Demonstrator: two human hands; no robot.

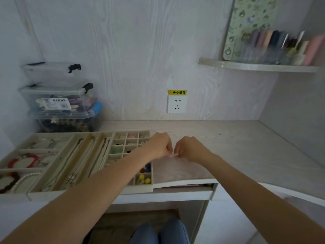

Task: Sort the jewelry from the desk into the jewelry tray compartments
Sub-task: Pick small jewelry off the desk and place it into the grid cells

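A beige jewelry tray (98, 191) fills the left of the desk. It holds bracelets (26, 160) at the left, necklaces (77, 161) in long slots and small pieces (144, 178) in a grid of little compartments. Just right of the tray, above a pale pink cloth (175, 171), my left hand (161, 145) and my right hand (189, 149) meet with curled fingers. Together they pinch a tiny pale piece of jewelry (174, 155); what it is I cannot make out. My left forearm crosses over the grid section.
Stacked clear storage boxes (59, 101) stand at the back left. A wall socket (176, 103) sits on the back panel. A shelf (260, 66) with small items hangs at the upper right. The desk's front edge (165, 194) runs below my arms.
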